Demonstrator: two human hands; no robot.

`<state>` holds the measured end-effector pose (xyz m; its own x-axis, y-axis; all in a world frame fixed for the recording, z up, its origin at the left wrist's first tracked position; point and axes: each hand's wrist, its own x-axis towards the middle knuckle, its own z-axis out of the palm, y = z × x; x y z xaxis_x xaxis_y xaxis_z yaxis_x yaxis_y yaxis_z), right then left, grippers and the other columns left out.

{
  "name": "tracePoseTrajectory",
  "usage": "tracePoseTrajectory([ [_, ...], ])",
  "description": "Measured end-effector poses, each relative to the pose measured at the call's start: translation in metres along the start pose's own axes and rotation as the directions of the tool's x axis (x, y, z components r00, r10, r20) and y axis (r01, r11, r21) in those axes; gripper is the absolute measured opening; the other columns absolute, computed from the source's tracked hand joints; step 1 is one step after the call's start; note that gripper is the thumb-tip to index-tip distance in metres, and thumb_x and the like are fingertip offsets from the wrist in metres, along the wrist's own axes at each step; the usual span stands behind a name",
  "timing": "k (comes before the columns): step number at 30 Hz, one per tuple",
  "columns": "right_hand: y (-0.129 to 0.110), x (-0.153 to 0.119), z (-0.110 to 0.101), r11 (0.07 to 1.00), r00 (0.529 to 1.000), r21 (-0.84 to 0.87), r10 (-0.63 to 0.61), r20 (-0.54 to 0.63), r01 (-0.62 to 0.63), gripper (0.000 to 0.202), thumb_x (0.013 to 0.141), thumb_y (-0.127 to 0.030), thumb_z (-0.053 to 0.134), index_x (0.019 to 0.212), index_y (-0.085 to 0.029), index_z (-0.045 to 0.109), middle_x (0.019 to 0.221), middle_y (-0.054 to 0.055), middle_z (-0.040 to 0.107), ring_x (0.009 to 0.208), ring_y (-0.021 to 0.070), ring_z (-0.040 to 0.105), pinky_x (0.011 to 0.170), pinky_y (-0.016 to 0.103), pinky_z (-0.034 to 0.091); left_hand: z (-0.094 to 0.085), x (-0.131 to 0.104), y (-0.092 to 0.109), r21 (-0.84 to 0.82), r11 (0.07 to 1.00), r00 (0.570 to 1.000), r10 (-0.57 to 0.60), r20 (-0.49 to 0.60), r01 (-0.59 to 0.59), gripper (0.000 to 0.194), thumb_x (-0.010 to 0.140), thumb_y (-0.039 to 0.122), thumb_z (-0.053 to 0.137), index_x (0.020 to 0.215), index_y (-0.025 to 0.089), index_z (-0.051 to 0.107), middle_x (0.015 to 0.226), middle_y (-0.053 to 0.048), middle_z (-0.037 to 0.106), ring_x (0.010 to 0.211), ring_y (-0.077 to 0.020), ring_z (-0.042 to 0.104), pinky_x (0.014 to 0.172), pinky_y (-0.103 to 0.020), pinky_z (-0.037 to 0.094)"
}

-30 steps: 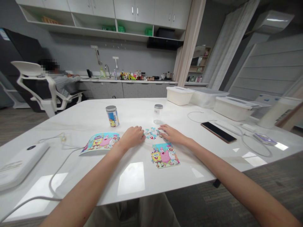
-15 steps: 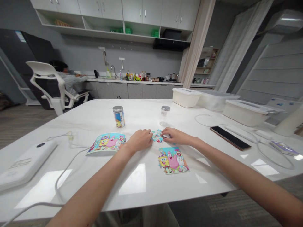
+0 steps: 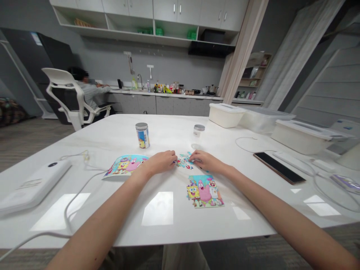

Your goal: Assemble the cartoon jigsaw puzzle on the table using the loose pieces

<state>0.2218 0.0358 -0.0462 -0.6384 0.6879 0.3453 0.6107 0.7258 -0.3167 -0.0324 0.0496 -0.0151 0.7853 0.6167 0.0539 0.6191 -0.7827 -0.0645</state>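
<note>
Both hands rest on the white glossy desk, one on each side of a small heap of loose blue cartoon jigsaw pieces. The left hand lies knuckles up with its fingers curled under, the tips touching the left edge of the heap; whether it pinches a piece cannot be told. The right hand lies flatter, fingers together and pointing left, their tips on the right edge of the heap.

Compared with a second ago, the two hands have drawn closer to each other, so the heap now shows as a narrower strip between them and looks more bunched. In my judgement the pieces are being gathered or sorted through, and none has yet been carried away.

Just in front of the right hand lies the partly assembled cartoon puzzle panel, flat on the desk and untouched. Left of the left wrist sits the printed cartoon reference picture, its near edge slightly lifted. Behind stand a small metal-lidded jar with a cartoon label and a clear empty jar with a metal lid, both upright and well apart from the hands. A black phone lies to the right
</note>
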Motion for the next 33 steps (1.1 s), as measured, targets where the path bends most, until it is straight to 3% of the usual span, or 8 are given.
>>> tracePoseTrajectory([
  [6, -0.001, 0.003, 0.0, 1.0, 1.0, 0.001, -0.011, 0.007, 0.011, 0.026, 0.086, -0.006, 0.049, 0.1, -0.019, 0.067, 0.098, 0.008, 0.06, 0.094, 0.0202, 0.059, 0.084, 0.034, 0.049, -0.007, 0.0, 0.007, -0.027, 1.0, 0.999, -0.008, 0.034, 0.009, 0.024, 0.091, 0.019, 0.041, 0.095, 0.018, 0.064, 0.1, -0.007, 0.062, 0.088, -0.0185, 0.061, 0.068, -0.027, 0.042],
  [14, -0.01, 0.002, -0.003, 1.0, 0.999, -0.015, -0.003, 0.053, 0.004, 0.026, 0.092, -0.017, 0.048, 0.112, -0.02, 0.064, 0.104, 0.01, 0.058, 0.098, 0.0209, 0.056, 0.089, 0.037, 0.047, -0.012, -0.005, -0.002, -0.158, 0.987, 0.998, 0.037, 0.043, -0.029, 0.016, 0.083, 0.024, 0.054, 0.094, 0.02, 0.065, 0.089, -0.004, 0.065, 0.078, -0.016, 0.06, 0.068, -0.024, 0.042],
  [21, -0.012, 0.003, -0.005, 1.0, 0.997, -0.008, -0.001, 0.073, 0.001, 0.024, 0.089, -0.017, 0.055, 0.111, -0.02, 0.065, 0.105, 0.009, 0.057, 0.099, 0.0214, 0.056, 0.089, 0.038, 0.048, -0.014, -0.005, -0.004, -0.255, 0.965, 0.995, 0.074, 0.062, -0.056, 0.029, 0.071, 0.011, 0.055, 0.096, 0.018, 0.066, 0.086, -0.001, 0.067, 0.076, -0.013, 0.06, 0.069, -0.021, 0.043],
  [33, -0.013, 0.003, -0.008, 1.0, 0.995, -0.006, 0.02, 0.093, -0.02, 0.025, 0.089, -0.016, 0.054, 0.111, -0.021, 0.063, 0.106, 0.009, 0.057, 0.101, 0.021, 0.056, 0.091, 0.039, 0.047, -0.014, -0.007, 0.0, -0.272, 0.961, 0.993, 0.071, 0.097, -0.042, 0.034, 0.067, 0.013, 0.055, 0.1, 0.018, 0.065, 0.085, -0.003, 0.064, 0.076, -0.0156, 0.057, 0.067, -0.023, 0.042],
])
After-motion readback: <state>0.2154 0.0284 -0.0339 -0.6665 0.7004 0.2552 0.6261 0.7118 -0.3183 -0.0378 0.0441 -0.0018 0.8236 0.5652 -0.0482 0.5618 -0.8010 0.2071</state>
